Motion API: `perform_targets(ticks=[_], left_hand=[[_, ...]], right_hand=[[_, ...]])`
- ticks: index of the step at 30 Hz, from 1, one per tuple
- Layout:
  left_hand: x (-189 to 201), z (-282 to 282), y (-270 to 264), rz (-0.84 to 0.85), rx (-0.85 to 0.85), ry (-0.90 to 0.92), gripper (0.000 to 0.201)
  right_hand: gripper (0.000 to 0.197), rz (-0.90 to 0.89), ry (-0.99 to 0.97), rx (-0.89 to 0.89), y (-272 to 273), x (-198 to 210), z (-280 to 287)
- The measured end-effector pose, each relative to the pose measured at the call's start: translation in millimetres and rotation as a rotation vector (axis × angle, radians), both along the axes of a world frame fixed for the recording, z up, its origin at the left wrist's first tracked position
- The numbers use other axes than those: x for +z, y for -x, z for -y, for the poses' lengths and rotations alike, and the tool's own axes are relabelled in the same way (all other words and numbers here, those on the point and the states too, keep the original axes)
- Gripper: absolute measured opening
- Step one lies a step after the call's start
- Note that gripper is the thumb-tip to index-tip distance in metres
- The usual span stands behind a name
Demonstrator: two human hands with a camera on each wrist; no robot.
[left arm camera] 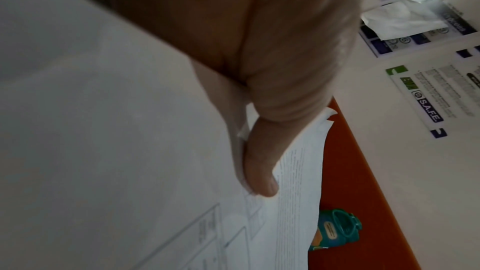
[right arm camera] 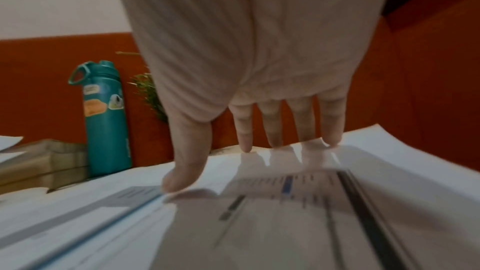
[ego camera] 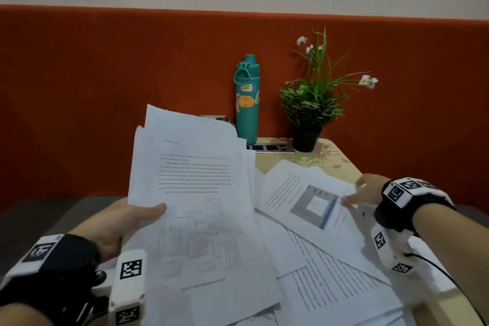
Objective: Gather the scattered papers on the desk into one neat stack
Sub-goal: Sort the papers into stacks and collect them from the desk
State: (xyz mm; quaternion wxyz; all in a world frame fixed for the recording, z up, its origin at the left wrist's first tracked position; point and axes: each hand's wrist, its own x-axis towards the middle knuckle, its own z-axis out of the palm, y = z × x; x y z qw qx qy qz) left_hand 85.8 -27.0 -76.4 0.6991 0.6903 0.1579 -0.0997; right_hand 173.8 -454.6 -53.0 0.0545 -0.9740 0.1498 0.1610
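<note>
My left hand [ego camera: 127, 222] [left arm camera: 259, 161] grips a bundle of white printed sheets [ego camera: 195, 193] [left arm camera: 298, 192] by its left edge, thumb on top, and holds it tilted up above the desk. More printed papers [ego camera: 325, 280] lie scattered and overlapping on the desk. My right hand [ego camera: 362, 193] [right arm camera: 249, 151] hovers with straight, spread fingers over a sheet with a grey and blue picture [ego camera: 309, 204] [right arm camera: 285, 202]; its fingertips [right arm camera: 331, 141] touch that sheet's far edge.
A teal water bottle [ego camera: 247, 103] [right arm camera: 106, 120] and a potted plant [ego camera: 312, 106] stand at the back against the orange partition [ego camera: 105, 87]. A socket strip [ego camera: 270, 147] lies beside them. Bare desk [ego camera: 328, 156] shows at the back right.
</note>
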Motion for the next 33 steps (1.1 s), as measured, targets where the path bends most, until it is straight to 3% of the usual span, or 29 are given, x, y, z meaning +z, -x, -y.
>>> perform_targets(ticks=[5,9,12,15,18,33], left_hand=[[-4.4,1.2,-4.9,0.009,-0.006,-0.019,0.038],[-0.3,3.5,-8.6,0.016,-0.018,-0.022,0.035],[4.2,7.2,-8.8,0.037,-0.013,0.000,0.032],[5.8,11.0,-8.2,0.042,-0.022,0.006,0.034],[3.2,15.3,-6.9,0.036,-0.032,0.000,0.037],[-6.4,23.8,0.2,0.040,-0.023,0.015,0.043]], right_hand=[[0.066,-0.029,0.132,0.071,-21.2,-17.2,14.4],[0.054,-0.007,0.208,0.041,-12.0,13.5,6.8],[0.054,0.064,0.186,0.027,7.2,35.1,3.7],[0.052,-0.062,0.137,0.010,23.1,26.9,9.4],[0.068,-0.169,-0.085,-0.101,30.2,7.1,1.9],[0.065,-0.177,-0.115,-0.160,29.0,-9.1,-8.9]])
